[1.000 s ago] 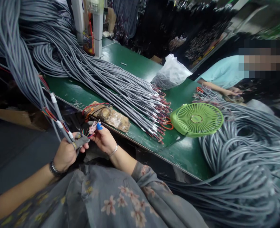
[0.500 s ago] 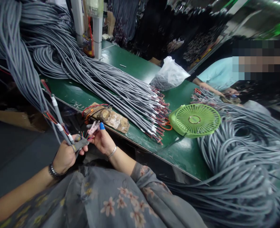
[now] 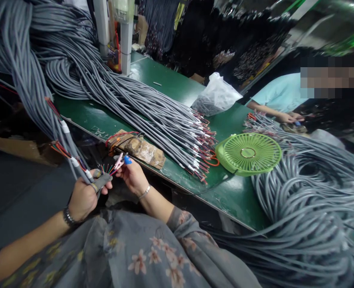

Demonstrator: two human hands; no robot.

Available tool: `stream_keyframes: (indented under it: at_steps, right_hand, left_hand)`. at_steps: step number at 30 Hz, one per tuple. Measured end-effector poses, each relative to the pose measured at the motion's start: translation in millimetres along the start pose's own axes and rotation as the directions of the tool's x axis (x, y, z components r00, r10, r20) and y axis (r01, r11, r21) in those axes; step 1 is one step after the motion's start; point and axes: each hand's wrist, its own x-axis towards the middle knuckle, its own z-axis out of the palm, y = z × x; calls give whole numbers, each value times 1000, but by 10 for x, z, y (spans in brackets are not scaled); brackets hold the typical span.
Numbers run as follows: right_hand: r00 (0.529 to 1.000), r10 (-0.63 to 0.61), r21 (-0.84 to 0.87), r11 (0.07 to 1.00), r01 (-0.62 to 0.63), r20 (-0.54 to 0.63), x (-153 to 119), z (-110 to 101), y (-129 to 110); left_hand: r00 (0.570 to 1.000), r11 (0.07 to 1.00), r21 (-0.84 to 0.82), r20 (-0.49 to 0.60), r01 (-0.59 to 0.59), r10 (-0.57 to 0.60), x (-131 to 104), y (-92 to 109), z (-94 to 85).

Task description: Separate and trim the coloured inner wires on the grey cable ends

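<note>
My left hand, with grey covers on some fingers, is closed around the end of a grey cable. Thin coloured wires fan out from that end past the fingertips. To its right, my right hand has a blue cover on one fingertip and pinches a small pale pink clip-like tool beside the wires. Whether the tool grips a wire is too small to tell. White-banded cable ends with red and blue wires hang just above my left hand.
Grey cables lie in a thick bundle across the green table. A taped wooden block sits at the near edge. Beyond are a green fan, a plastic bag and a person handling cables.
The pink tool stands a little more upright and clearer of my left fingers, and the coloured wires are more spread. The whole view has shifted slightly.
</note>
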Motion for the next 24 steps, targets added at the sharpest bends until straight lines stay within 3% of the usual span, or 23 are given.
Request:
stream_keyframes:
  at_steps: [6, 13, 24]
  right_hand:
    - [960, -258, -247, 942, 226, -107, 59, -113, 83]
    - [998, -16, 40, 999, 18, -61, 115, -33, 85]
    - [995, 13, 134, 991, 0, -97, 60, 36, 66]
  left_hand:
    - [999, 999, -24, -29, 34, -35, -3, 29, 51]
    - [999, 999, -6, 6, 42, -42, 28, -18, 40]
    - [996, 998, 4, -50, 70, -69, 12, 18, 57]
